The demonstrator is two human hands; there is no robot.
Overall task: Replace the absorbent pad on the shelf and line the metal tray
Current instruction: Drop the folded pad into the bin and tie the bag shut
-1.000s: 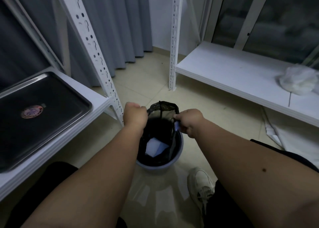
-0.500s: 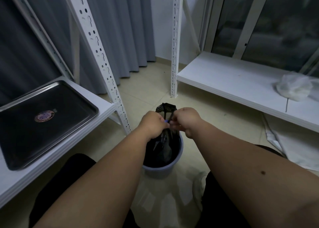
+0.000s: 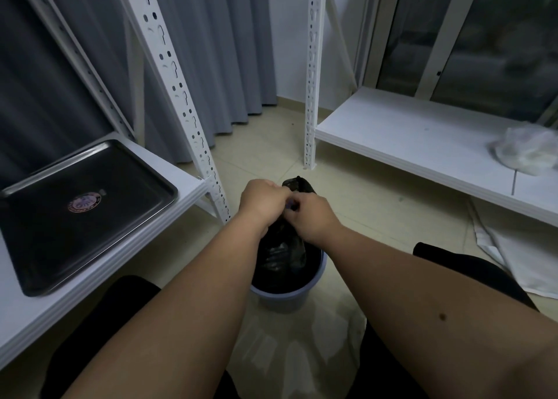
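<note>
Both hands meet over the bin (image 3: 287, 290) on the floor: left hand (image 3: 261, 201) and right hand (image 3: 311, 214) each pinch the gathered mouth of the black bag (image 3: 282, 253), fingers curled tight, knuckles almost touching. Step in hand looks like tying off the bag, presumably with the used pad inside; contents hidden. Metal tray (image 3: 81, 208) sits unlined on the shelf (image 3: 401, 139) unit left of the bin. Right of the bin, a crumpled white bundle (image 3: 522, 151) lies on the other shelf; a white sheet (image 3: 510, 257) lies on the floor beneath. Next move likely: finish the knot, free both hands, fetch fresh pad.
</note>
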